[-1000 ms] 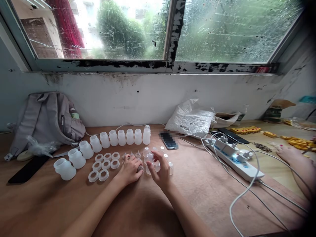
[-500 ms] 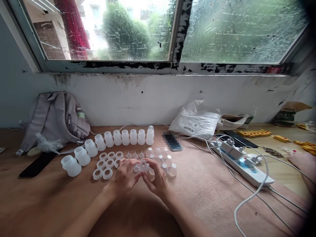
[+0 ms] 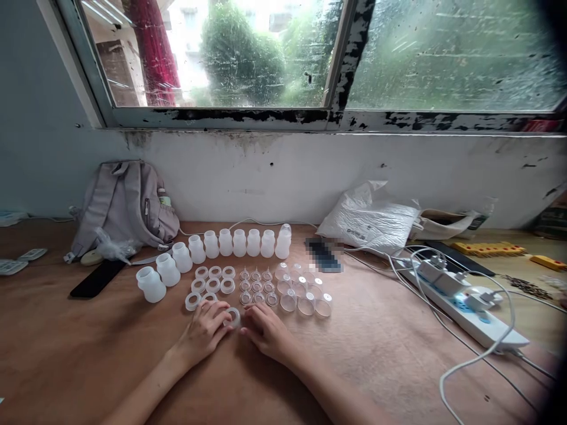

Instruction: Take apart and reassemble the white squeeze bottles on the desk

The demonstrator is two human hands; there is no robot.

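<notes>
- On the desk point(image 3: 88, 354), the biggest risk is the white power strip point(image 3: 469, 310) with its cables point(image 3: 478, 360) at the right; I judge that a wide sweep of the right arm could catch a cable and pull it across the small parts.
- Behind the hands, the row of white bottles point(image 3: 234, 243) stands close together, so a push on one may tip its neighbours.
- Just ahead of the fingers, the clear caps point(image 3: 305, 295) and small nipple pieces point(image 3: 257, 287) lie in tight rows; a reaching hand could scatter them.
- The white ring point(image 3: 233, 317) lies on the desk between both hands. The left hand point(image 3: 204, 333) touches it with curled fingers in a loose grip, not closed around it. It could slide or roll away if pressed at its edge.
- The right hand point(image 3: 266, 333) rests flat and open beside the ring, holding nothing.
</notes>
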